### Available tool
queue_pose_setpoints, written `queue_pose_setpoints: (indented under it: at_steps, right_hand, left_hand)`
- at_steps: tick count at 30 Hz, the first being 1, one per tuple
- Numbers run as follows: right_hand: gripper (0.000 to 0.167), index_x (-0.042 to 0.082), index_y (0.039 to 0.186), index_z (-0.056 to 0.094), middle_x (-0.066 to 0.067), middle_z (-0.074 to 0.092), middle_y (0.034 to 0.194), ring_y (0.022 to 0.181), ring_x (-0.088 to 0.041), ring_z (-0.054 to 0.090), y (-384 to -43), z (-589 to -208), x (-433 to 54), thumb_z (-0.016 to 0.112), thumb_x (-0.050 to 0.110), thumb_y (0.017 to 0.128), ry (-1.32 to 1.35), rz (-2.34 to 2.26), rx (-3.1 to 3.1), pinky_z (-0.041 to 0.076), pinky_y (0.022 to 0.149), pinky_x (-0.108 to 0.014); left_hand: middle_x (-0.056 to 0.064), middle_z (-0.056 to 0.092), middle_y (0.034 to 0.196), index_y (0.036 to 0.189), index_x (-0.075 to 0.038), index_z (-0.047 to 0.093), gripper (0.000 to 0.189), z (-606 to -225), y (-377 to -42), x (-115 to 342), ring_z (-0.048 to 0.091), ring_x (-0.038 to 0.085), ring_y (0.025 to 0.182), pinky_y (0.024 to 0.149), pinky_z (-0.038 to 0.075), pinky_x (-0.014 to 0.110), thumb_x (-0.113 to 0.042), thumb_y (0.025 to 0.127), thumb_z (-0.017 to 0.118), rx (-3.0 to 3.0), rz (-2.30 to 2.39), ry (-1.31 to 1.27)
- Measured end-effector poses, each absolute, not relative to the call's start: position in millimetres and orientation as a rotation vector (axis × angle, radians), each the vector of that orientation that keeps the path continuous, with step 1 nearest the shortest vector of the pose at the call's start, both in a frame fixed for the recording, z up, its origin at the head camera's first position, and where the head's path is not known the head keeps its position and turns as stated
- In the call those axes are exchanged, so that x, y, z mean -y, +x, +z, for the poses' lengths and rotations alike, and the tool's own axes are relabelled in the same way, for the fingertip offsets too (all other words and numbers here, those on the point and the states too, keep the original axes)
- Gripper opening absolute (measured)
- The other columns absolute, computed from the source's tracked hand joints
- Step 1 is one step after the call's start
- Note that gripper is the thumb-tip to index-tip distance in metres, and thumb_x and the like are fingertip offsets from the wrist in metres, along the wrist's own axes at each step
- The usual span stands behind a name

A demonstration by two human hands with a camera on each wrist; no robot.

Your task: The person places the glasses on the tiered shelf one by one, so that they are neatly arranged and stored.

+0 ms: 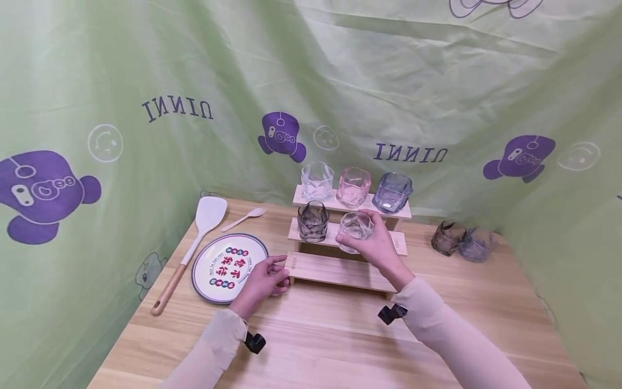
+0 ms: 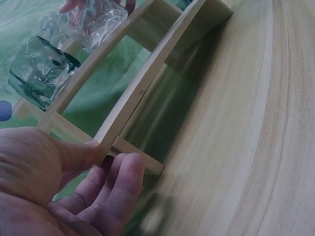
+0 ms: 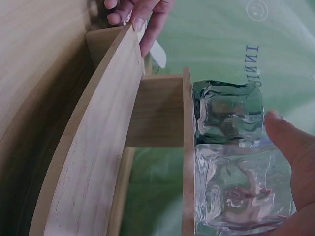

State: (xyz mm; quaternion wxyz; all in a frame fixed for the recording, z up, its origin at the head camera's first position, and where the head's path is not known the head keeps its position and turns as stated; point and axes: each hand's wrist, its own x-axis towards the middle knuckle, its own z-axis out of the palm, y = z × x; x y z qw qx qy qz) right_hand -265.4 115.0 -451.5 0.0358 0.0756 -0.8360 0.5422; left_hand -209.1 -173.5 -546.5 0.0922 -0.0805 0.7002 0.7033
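Note:
A three-tier wooden stand (image 1: 335,272) rises in steps near the curtain. My left hand (image 1: 264,281) pinches the left end of its lowest board, the thumb (image 2: 81,155) on top and fingers curled beneath. With my right hand (image 1: 381,249) I grip a clear faceted glass (image 1: 357,228) at the middle tier, the thumb to its left. In the right wrist view this clear glass (image 3: 236,189) sits against the board, beside a dark grey glass (image 3: 229,110). Along the top tier stand a clear glass (image 1: 317,181), a pink glass (image 1: 353,188) and a blue-grey glass (image 1: 392,193).
At the right of the wooden table (image 1: 330,346) are a dark brown glass (image 1: 448,238) and a grey-blue glass (image 1: 478,245). A printed plate (image 1: 214,275) lies at the left, with a white spatula (image 1: 194,246) and a small spoon (image 1: 244,219). Green curtain (image 1: 218,156) surrounds the table.

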Motion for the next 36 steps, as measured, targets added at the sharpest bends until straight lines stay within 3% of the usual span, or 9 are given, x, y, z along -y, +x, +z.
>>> queue_pose_setpoints:
  at_steps: [4, 9, 12, 17, 23, 30, 36]
  right_hand:
    - [0.099, 0.013, 0.147, 0.038, -0.016, 0.049, 0.139, 0.125, -0.035, 0.052, -260, -457, -124, 0.096, 0.036, 0.069, 0.258, 1.695, 2.549, 0.045, 0.111, -0.047]
    - [0.080, 0.005, 0.141, 0.046, -0.019, 0.057, 0.129, 0.112, -0.033, 0.061, -257, -464, -138, 0.092, 0.017, 0.077, 0.293, 1.836, 2.486, 0.058, 0.092, -0.033]
    - [0.074, 0.003, 0.138, 0.050, -0.019, 0.060, 0.125, 0.108, -0.031, 0.062, -258, -466, -141, 0.090, 0.018, 0.078, 0.296, 1.829, 2.498, 0.059, 0.084, -0.025]
    - [0.075, 0.002, 0.135, 0.051, -0.016, 0.059, 0.124, 0.109, -0.029, 0.060, -263, -466, -139, 0.091, 0.026, 0.077, 0.248, 1.775, 2.514, 0.056, 0.093, -0.034]
    - [0.072, 0.001, 0.133, 0.052, -0.016, 0.058, 0.124, 0.112, -0.030, 0.059, -265, -467, -137, 0.091, 0.023, 0.077, 0.227, 1.792, 2.491, 0.052, 0.100, -0.043]
    - [0.069, 0.007, 0.139, 0.050, -0.011, 0.055, 0.134, 0.119, -0.031, 0.053, -263, -475, -165, 0.087, 0.023, 0.083, 0.322, 1.815, 2.341, 0.052, 0.093, -0.033]
    - [0.057, -0.001, 0.136, 0.053, -0.019, 0.057, 0.130, 0.111, -0.030, 0.056, -270, -483, -242, 0.080, -0.001, 0.085, 0.258, 1.745, 2.063, 0.055, 0.089, -0.025]
  left_hand:
    - [0.017, 0.061, 0.109, 0.142, -0.003, 0.055, 0.047, -544, -208, 173, 0.068, 0.026, 0.085, 0.073, 0.066, 0.039, 0.004, 0.096, 0.065, -2.066, 2.087, -0.252]
    - [0.018, 0.060, 0.109, 0.141, -0.003, 0.055, 0.047, -539, -207, 174, 0.068, 0.027, 0.086, 0.073, 0.066, 0.039, 0.004, 0.096, 0.065, -2.092, 2.083, -0.259]
    - [0.018, 0.060, 0.109, 0.141, -0.004, 0.055, 0.048, -538, -207, 174, 0.068, 0.026, 0.085, 0.072, 0.066, 0.039, 0.005, 0.095, 0.065, -2.104, 2.082, -0.271]
    - [0.018, 0.061, 0.109, 0.142, -0.003, 0.054, 0.047, -539, -209, 172, 0.068, 0.025, 0.084, 0.071, 0.066, 0.037, 0.004, 0.096, 0.064, -2.118, 2.062, -0.251]
    - [0.018, 0.060, 0.109, 0.143, -0.002, 0.053, 0.048, -540, -208, 170, 0.068, 0.025, 0.084, 0.073, 0.066, 0.038, 0.003, 0.096, 0.065, -2.107, 2.057, -0.247]
    - [0.017, 0.062, 0.110, 0.143, -0.005, 0.054, 0.049, -543, -207, 172, 0.068, 0.025, 0.085, 0.073, 0.066, 0.038, 0.003, 0.096, 0.065, -2.111, 2.055, -0.289]
    - [0.017, 0.061, 0.110, 0.144, -0.004, 0.053, 0.050, -542, -207, 172, 0.069, 0.027, 0.086, 0.075, 0.066, 0.040, 0.002, 0.096, 0.065, -2.092, 2.070, -0.265]
